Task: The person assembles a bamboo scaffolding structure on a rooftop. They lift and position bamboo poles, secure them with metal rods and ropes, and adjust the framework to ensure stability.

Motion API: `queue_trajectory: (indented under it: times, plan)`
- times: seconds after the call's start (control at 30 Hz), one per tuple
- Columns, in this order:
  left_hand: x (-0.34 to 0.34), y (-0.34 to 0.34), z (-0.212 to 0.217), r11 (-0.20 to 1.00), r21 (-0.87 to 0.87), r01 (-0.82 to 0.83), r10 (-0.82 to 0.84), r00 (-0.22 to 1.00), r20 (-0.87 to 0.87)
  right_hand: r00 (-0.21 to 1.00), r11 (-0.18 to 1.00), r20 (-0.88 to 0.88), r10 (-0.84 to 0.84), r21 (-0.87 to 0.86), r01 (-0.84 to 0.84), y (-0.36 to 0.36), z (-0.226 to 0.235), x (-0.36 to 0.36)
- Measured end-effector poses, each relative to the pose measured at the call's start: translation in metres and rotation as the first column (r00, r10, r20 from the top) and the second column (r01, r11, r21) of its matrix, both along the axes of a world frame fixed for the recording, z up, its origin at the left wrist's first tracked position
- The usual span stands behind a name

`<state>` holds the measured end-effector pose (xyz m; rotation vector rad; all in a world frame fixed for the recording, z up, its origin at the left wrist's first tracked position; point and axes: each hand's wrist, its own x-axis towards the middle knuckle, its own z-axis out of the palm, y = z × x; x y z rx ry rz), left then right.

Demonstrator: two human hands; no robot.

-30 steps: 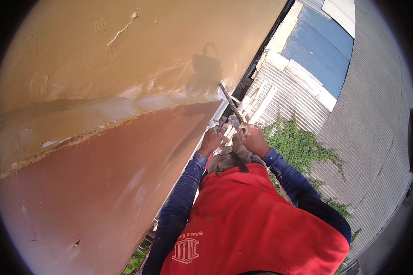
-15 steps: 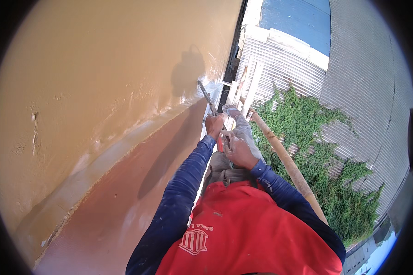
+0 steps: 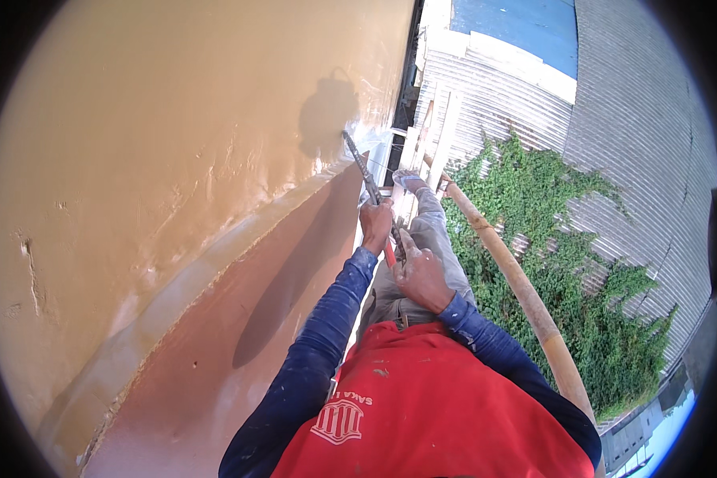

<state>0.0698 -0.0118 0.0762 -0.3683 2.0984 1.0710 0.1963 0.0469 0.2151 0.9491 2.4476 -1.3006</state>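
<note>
My left hand is closed around a long, dark, paint-spattered rod of a kind I cannot make out. Farther back, my right hand closes on the same rod's near end, one finger stretched along it. A red piece shows between my hands; whether it belongs to the rod is unclear. The rod's far tip points at the glossy tan wall, by a whitish wet-looking patch. Contact between tip and wall cannot be made out.
A ledge divides the tan wall from a reddish-brown lower part. My foot rests by narrow boards. A rusty pole runs along my right. Beyond it lie green creepers and corrugated roofing.
The view has shifted slightly. Both hands sit a little nearer to me, still on the rod, and more of the rod shows ahead of my left hand. Its tip remains by the whitish patch.
</note>
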Motion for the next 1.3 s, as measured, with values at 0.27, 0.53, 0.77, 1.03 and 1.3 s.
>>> queue_trajectory:
  times: [0.27, 0.53, 0.77, 1.03, 1.3]
  plan:
    - [-0.01, 0.015, 0.007, 0.987, 0.055, 0.15, -0.145, 0.985, -0.09, 0.997, 0.996, -0.035, 0.066, 0.064, -0.064, 0.022, -0.012, -0.005]
    - [-0.025, 0.036, 0.029, 0.984, 0.145, -0.101, 0.089, 0.992, 0.086, 0.991, 0.991, 0.048, 0.125, 0.043, -0.127, 0.019, -0.027, -0.022]
    - [-0.005, 0.01, 0.031, 0.977, 0.112, -0.182, 0.158, 0.968, 0.197, 0.995, 0.994, 0.023, 0.096, -0.049, -0.095, 0.016, 0.015, -0.015]
    - [-0.019, 0.021, 0.028, 0.985, 0.125, -0.116, 0.101, 0.987, 0.124, 0.982, 0.99, 0.144, 0.118, -0.097, -0.105, 0.027, 0.019, -0.031]
    - [-0.006, 0.033, 0.049, 0.992, 0.045, -0.122, 0.117, 0.989, 0.094, 0.986, 0.988, 0.109, 0.129, -0.095, -0.119, 0.043, 0.026, -0.014]
